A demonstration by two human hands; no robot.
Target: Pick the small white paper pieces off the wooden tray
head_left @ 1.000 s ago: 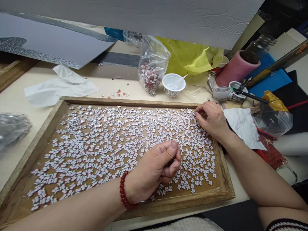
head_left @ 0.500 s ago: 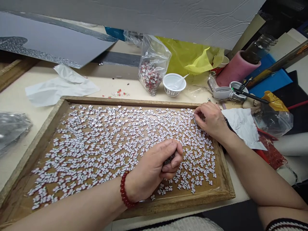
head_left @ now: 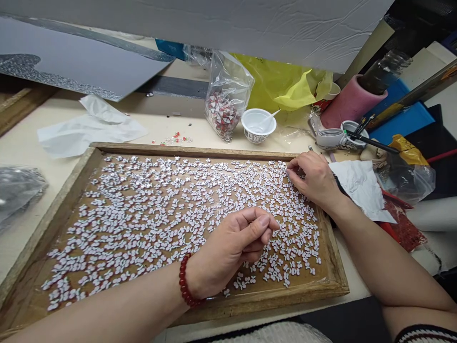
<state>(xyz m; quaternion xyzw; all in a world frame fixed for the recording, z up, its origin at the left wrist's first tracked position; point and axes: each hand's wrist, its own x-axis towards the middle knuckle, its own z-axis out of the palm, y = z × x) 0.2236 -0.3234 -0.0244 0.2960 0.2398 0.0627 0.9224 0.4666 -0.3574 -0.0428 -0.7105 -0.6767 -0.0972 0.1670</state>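
The left hand (head_left: 232, 252) is loosely curled over the small white pieces (head_left: 150, 228) spread inside the wooden frame (head_left: 282, 298), while the right hand (head_left: 313, 177) bends, thumb and forefinger close together, by the frame's far right corner, though I can't tell whether either grips anything.
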